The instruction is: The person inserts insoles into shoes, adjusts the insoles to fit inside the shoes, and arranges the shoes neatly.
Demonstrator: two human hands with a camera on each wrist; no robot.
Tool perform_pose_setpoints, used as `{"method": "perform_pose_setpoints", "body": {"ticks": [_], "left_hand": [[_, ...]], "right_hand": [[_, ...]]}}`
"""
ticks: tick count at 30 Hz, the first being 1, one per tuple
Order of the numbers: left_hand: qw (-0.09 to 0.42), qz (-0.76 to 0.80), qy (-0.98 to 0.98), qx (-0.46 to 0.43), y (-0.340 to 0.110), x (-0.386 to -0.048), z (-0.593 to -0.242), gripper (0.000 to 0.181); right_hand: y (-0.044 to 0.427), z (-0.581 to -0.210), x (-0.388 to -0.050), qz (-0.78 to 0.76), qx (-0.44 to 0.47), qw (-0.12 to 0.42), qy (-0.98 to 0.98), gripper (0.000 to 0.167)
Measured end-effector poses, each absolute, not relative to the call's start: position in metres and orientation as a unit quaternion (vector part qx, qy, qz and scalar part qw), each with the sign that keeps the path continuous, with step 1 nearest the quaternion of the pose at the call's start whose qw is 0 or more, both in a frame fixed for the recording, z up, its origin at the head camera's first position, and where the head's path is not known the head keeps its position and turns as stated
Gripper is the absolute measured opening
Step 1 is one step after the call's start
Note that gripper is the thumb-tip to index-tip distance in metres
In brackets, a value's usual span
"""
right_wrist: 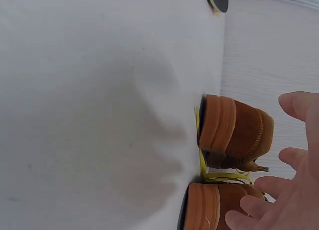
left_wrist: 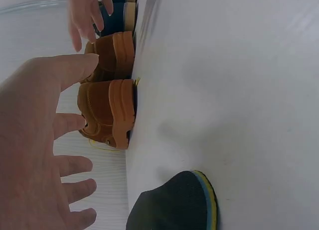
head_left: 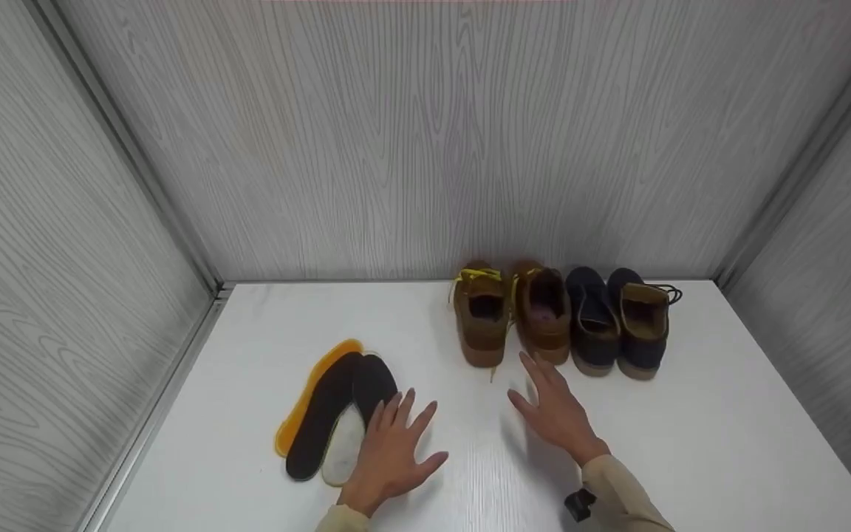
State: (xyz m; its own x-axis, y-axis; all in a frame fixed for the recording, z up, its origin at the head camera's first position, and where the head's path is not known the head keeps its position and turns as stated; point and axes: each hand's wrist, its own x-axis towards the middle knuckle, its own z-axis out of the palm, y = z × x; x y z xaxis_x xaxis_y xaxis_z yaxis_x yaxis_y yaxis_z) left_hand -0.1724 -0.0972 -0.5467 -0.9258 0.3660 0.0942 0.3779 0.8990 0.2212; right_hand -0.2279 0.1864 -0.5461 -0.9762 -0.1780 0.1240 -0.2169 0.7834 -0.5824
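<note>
Both hands hang over the white table with spread fingers, holding nothing. The left hand (head_left: 392, 451) is beside and partly over the dark insoles (head_left: 322, 414); an orange insole (head_left: 315, 384) and a whitish one (head_left: 344, 447) lie with them. Just in front of the brown shoes (head_left: 482, 325) is the right hand (head_left: 557, 414). Those shoes have yellow laces and stand heels toward the person, left of a dark blue pair (head_left: 643, 329). In the left wrist view a dark insole (left_wrist: 174, 202) shows below the left hand (left_wrist: 45, 140). The right wrist view shows the right hand (right_wrist: 294, 175) near a brown shoe (right_wrist: 237, 128).
Grey wood-grain panels (head_left: 425, 133) stand behind the table (head_left: 248, 318) and on both sides. Metal edging (head_left: 167, 414) runs along the left side. The shoes stand close together near the back panel. A small black object (head_left: 580, 505) is at the right wrist.
</note>
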Motion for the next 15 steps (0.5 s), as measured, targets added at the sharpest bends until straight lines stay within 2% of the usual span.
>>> {"method": "perform_pose_setpoints", "body": {"ticks": [15], "left_hand": [[0.020, -0.126, -0.975, -0.183, -0.098, -0.178, -0.542, 0.068]], "right_hand": [[0.166, -0.540, -0.273, 0.363, 0.082, 0.012, -0.928, 0.074]]}}
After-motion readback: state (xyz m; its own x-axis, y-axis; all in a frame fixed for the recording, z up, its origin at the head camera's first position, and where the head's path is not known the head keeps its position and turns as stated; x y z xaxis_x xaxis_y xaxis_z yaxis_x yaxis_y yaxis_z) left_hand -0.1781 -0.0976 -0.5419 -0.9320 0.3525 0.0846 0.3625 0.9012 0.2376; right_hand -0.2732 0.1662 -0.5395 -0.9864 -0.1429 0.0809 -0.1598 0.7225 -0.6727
